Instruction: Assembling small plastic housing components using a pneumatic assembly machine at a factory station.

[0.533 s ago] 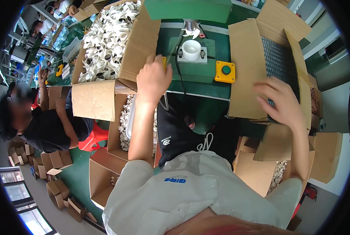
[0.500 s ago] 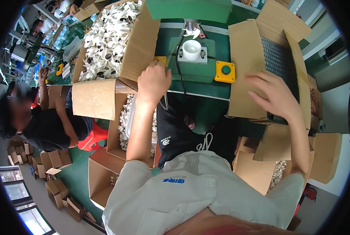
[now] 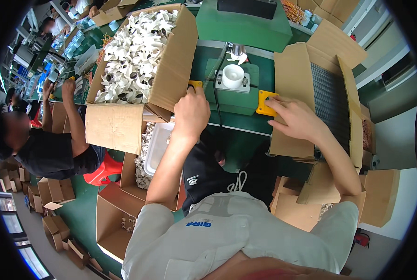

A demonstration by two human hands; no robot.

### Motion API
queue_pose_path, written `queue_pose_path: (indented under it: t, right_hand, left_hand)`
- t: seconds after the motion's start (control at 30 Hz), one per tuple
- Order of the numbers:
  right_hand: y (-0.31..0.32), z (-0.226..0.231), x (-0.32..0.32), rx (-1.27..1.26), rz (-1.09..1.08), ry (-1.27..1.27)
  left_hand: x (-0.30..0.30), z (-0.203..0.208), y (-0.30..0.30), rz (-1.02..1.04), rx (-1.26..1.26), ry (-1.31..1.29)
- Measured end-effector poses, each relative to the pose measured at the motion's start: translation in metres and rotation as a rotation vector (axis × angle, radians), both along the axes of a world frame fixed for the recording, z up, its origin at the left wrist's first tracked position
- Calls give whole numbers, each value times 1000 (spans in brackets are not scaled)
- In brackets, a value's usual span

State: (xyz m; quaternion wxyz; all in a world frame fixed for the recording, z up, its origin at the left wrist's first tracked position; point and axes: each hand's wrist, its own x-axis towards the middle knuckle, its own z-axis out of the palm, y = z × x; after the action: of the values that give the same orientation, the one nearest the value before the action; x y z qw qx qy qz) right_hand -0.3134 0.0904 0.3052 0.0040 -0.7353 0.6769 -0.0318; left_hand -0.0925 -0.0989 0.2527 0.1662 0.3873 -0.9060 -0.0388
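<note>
My right hand (image 3: 296,117) has its fingers stretched onto a yellow button box (image 3: 266,103) and covers its button. My left hand (image 3: 192,113) is curled in a loose fist against another yellow button box (image 3: 196,84), mostly hidden behind it; nothing shows in its grip. Between the hands stands a round white cup-shaped holder (image 3: 233,76) on a metal plate. Above it a white petal-shaped piece (image 3: 237,58) sits under the metal ram of a green press (image 3: 243,28).
At left, a cardboard box (image 3: 171,70) is heaped with white petal-shaped parts. The box (image 3: 295,112) at right holds grey cellular packing. Below left are a clear plastic tub (image 3: 159,144) and more boxes. A co-worker (image 3: 45,144) sits at far left. Dark cables hang beside the holder.
My right hand has come left from above the right box onto the button box. My left hand stays at its button box. The head view has shifted slightly.
</note>
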Motion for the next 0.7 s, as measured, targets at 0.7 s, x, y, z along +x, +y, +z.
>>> queue_pose_path:
  t: [0.7]
  right_hand:
    - [-2, -3, 2, 8, -70, -25]
  left_hand:
    - [-11, 19, -4, -3, 114, -28]
